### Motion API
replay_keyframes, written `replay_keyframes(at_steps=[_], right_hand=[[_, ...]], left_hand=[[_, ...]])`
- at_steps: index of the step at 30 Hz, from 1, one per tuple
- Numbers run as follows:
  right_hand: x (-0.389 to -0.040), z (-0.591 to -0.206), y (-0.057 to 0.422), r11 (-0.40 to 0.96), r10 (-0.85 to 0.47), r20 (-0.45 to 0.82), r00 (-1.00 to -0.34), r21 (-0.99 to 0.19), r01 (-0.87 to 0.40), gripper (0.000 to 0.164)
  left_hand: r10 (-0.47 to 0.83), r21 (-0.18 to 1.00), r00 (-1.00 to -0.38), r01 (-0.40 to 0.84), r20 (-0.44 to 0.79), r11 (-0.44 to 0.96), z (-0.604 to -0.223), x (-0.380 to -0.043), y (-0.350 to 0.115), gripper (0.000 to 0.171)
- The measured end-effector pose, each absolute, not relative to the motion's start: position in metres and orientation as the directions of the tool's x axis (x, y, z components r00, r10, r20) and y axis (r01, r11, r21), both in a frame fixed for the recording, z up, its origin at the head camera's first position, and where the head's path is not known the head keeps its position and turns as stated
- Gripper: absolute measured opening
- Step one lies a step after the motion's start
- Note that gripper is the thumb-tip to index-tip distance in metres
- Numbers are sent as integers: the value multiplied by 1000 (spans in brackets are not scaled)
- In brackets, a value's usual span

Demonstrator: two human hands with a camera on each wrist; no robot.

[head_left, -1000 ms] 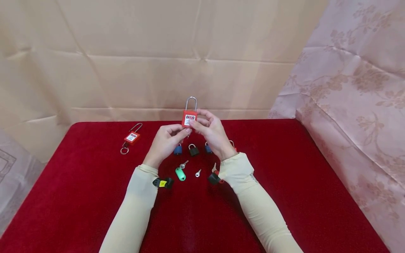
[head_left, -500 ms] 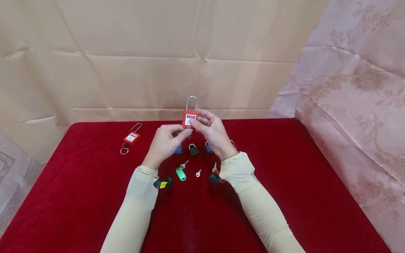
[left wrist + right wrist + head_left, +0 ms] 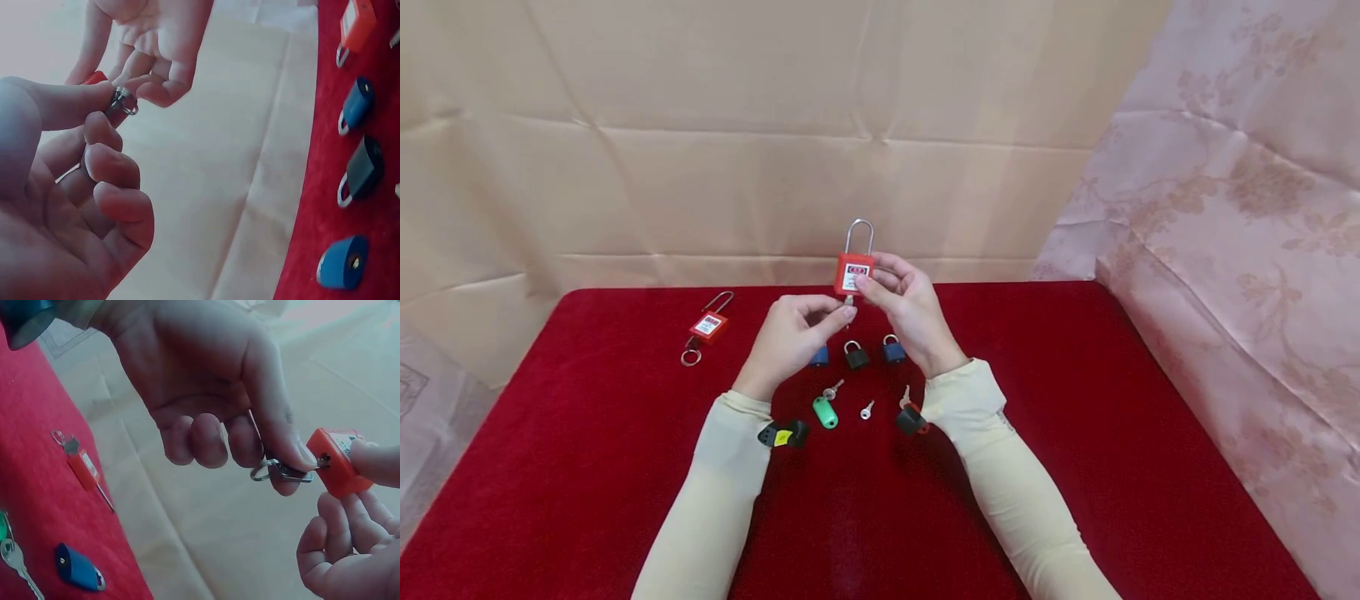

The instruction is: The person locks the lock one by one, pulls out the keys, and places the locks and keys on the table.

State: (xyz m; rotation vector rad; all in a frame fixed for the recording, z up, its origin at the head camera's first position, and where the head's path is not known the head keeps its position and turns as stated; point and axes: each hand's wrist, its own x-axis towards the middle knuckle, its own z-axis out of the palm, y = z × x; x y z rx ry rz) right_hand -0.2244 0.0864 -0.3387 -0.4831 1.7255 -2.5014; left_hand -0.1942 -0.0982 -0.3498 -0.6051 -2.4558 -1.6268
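In the head view, my right hand holds a red padlock up above the far part of the table, thumb on its white label. The padlock stands upright with its long shackle on top. Just below it, my left hand pinches a key between thumb and index finger. The right wrist view has the key's blade at the keyhole in the padlock's underside. A small key ring hangs from the key's head, and the left hand's other fingers are curled.
On the red cloth lie another red padlock with raised shackle and key ring, two blue padlocks, and a black padlock. Nearer are a green key tag, a loose key and another key by the right wrist.
The red padlock has risen slightly and moved a little right with my right hand. The gap between it and my left fingers has widened, so more of the key shows.
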Motion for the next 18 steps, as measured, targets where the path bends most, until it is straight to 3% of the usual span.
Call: replay_keyframes(at_steps=[5, 8, 13, 18], right_hand=[[-226, -335, 93, -437, -146, 238, -960, -886, -154, 27], [-228, -334, 99, -454, -123, 245, -962, -875, -165, 25], [-229, -333, 98, -436, -174, 225, -959, -891, -130, 34], [-230, -335, 87, -413, -218, 208, -953, -905, -103, 41]], left_hand=[[307, 835, -907, 396, 289, 384, -353, -194, -98, 16], [276, 847, -911, 393, 305, 359, -354, -194, -101, 18], [209, 843, -909, 413, 361, 343, -350, -196, -113, 22], [183, 875, -926, 373, 330, 309, -343, -195, -134, 23]])
